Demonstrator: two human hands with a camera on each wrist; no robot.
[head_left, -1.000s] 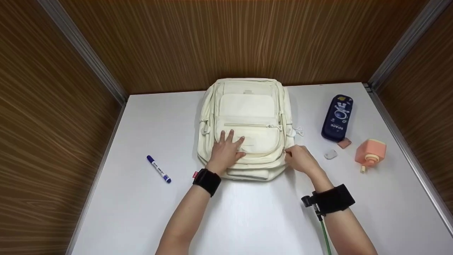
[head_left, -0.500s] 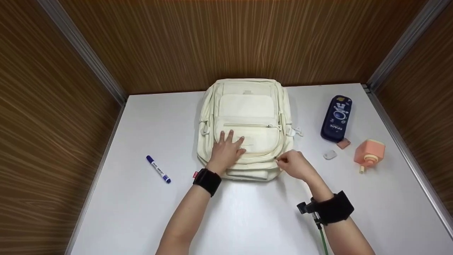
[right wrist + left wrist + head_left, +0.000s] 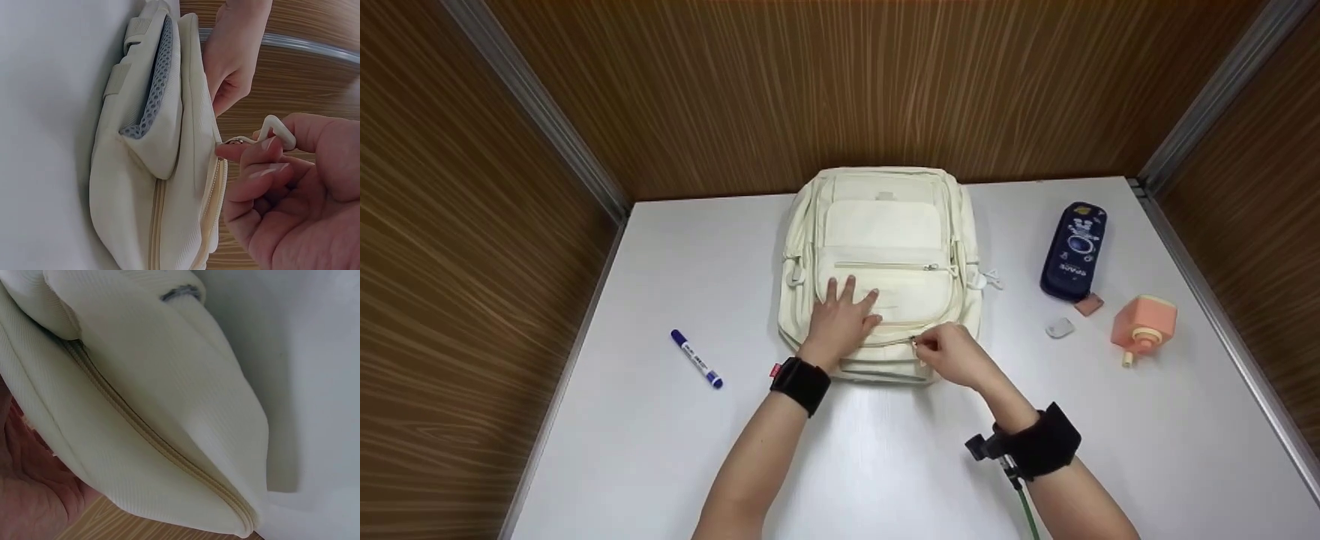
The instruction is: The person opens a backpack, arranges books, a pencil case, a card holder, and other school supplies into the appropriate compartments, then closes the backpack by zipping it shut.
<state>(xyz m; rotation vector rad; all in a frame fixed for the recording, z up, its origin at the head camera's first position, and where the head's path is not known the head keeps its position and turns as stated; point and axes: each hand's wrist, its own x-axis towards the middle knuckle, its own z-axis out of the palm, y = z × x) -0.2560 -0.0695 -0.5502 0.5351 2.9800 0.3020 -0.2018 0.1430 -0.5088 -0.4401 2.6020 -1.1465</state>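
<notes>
A cream backpack (image 3: 885,225) lies on the white table, front pockets facing up. My left hand (image 3: 838,322) rests spread on its lower front, left of the middle. My right hand (image 3: 956,352) pinches a zipper pull at the lower front edge. The right wrist view shows the pull's white loop (image 3: 278,130) between thumb and fingers, with the slider right at the fingertips. Below that slider the zipper's toothed edge (image 3: 212,194) runs along a beige gap. Another zipper (image 3: 152,436) follows the bag's side in the left wrist view.
A blue marker (image 3: 697,358) lies left of the bag. To the right are a navy pencil case (image 3: 1074,251), a small reddish-brown piece (image 3: 1088,304), a small light grey piece (image 3: 1060,328) and a pink square bottle (image 3: 1144,322). Wood-grain panels (image 3: 877,82) enclose the table.
My right hand has drawn the zipper pull from the bag's right side around the lower corner and leftward along the bottom edge. My left hand stays in place.
</notes>
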